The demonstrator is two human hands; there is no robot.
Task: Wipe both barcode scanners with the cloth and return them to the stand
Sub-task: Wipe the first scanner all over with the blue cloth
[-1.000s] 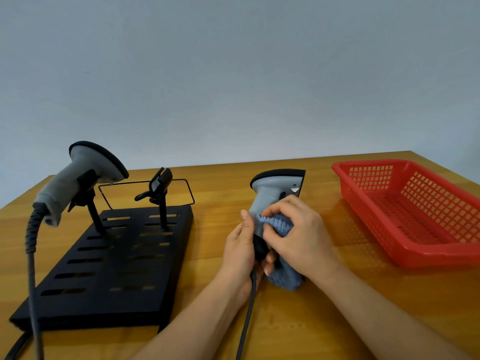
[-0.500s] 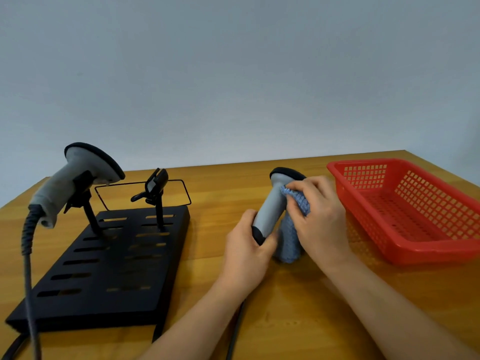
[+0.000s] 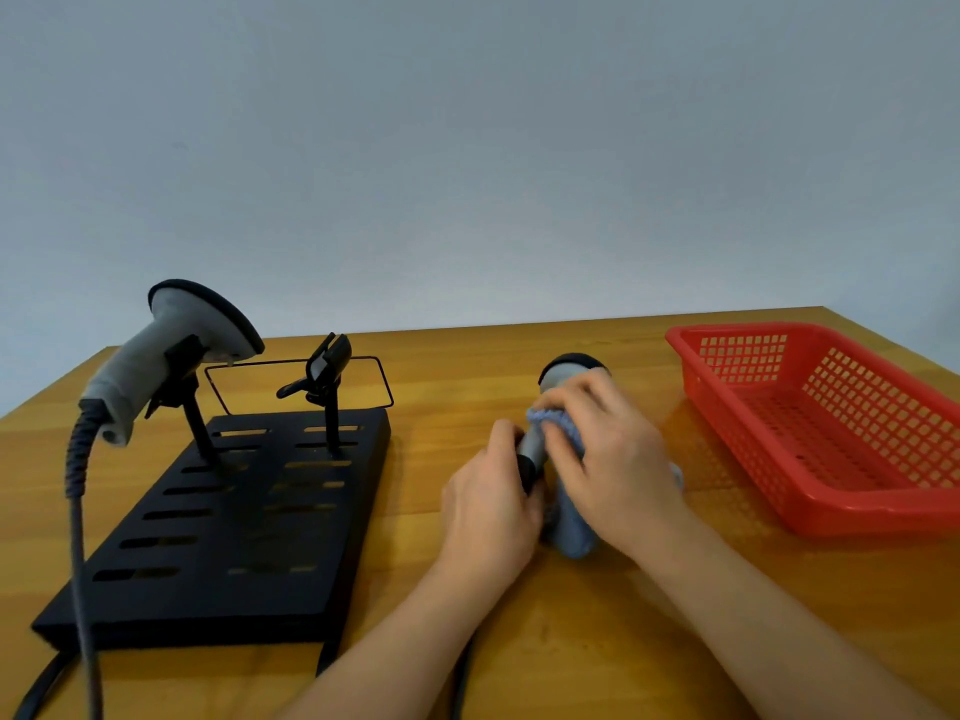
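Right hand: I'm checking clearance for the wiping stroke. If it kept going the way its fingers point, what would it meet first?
The right hand points up-left, pressing the cloth onto the held scanner. Past that, probably bare table, though depth is unclear.

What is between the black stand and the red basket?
In the head view, both hands are there: the left hand grips a scanner while the right hand presses a blue cloth on it.
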